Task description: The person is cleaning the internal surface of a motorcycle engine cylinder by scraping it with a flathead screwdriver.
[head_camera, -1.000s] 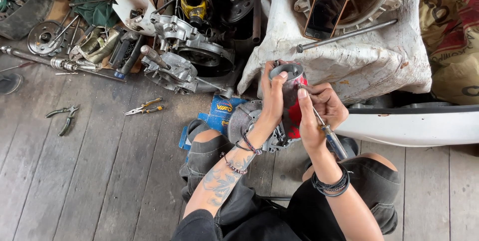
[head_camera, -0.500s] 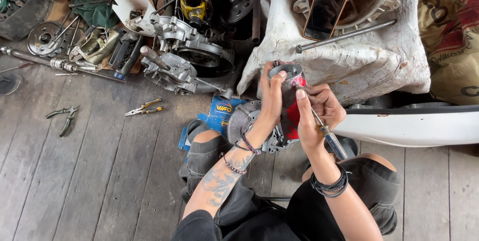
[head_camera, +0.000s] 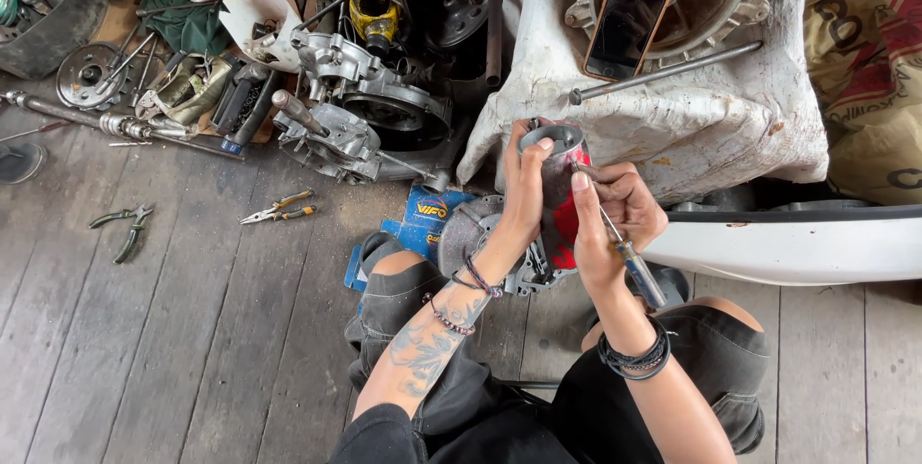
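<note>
I sit on the plank floor [head_camera: 173, 329] with my knees apart, so the work stays close in front of me. My left hand [head_camera: 525, 185] is wrapped around the grey metal cylinder [head_camera: 557, 171], fingers closed on its near side and thumb up at the rim, holding it upright with its open mouth toward me. My right hand [head_camera: 615, 209] is closed on a screwdriver [head_camera: 615, 238], its handle angled down toward my knee and its tip set at the cylinder's edge; exactly where the tip bears I cannot tell, as my fingers hide it. Below the cylinder lies a round engine cover [head_camera: 480, 233] between my knees. Pliers [head_camera: 123, 226] and side cutters [head_camera: 279, 207] lie well apart to my left, out of the way. A phone [head_camera: 629, 17] rests on the wrapped housing [head_camera: 691, 118] ahead.
</note>
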